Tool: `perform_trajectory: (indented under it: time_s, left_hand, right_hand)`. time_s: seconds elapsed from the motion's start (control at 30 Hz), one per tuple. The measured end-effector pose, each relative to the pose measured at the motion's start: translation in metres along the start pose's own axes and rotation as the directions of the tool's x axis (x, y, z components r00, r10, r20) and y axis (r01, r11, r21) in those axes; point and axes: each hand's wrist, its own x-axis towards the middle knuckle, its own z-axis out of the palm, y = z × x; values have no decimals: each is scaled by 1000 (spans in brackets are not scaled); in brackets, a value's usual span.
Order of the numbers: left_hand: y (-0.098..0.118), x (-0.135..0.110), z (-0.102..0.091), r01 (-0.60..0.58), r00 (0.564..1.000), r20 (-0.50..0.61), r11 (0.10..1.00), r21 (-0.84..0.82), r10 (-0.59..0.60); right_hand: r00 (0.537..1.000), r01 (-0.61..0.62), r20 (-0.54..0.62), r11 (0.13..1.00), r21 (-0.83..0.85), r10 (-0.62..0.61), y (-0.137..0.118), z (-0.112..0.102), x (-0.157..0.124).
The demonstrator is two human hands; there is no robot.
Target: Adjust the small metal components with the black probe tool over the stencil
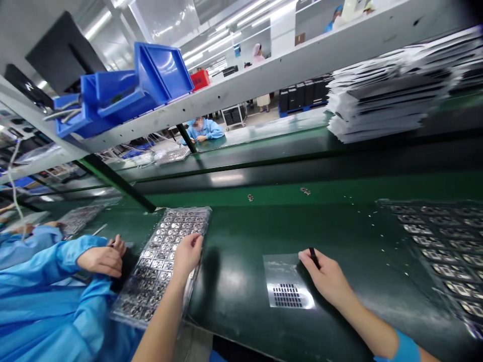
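My left hand (pixel 187 255) is over the right side of a clear plastic tray (pixel 204 215) filled with rows of small metal parts. Its thumb and fingers are pinched together; anything between them is too small to make out. My right hand (pixel 326 276) is closed at the upper right corner of a clear sheet (pixel 277 266) lying on the green bench. A block of small black stickers (pixel 287 295) covers the sheet's lower part. Something narrow and black (pixel 314 257) crosses the right index finger; whether it is a band or a held tool is unclear.
At left, a co-worker's hands (pixel 103 257) in blue sleeves work beside the tray. Another parts tray (pixel 433 236) lies at far right. Loose metal pieces (pixel 305 191) and white scraps dot the green bench (pixel 241 322). Overhead, a shelf (pixel 241 80) carries blue bins (pixel 121 95) and stacked white sheets (pixel 385 110).
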Motion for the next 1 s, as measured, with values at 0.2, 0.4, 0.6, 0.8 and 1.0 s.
perform_trajectory:
  time_s: [0.2,0.4,0.6,0.8,1.0]
  left_hand:
    - [-27,57,-5,128,989,37,965,228,-140]
    - [-19,86,5,176,978,43,918,354,-204]
    - [-12,88,6,166,980,45,918,361,-194]
    - [-9,96,5,208,971,66,945,254,-231]
    - [15,83,-5,163,985,-51,987,2,-162]
  right_hand:
    - [1000,24,0,1000,4,-24,1,1,1]
    - [998,60,17,997,38,-61,2,3,3]
    - [997,81,11,995,52,-81,1,5,4]
    - [995,93,23,995,28,-94,1,5,5]
    - [994,93,46,994,58,-96,-1,4,6]
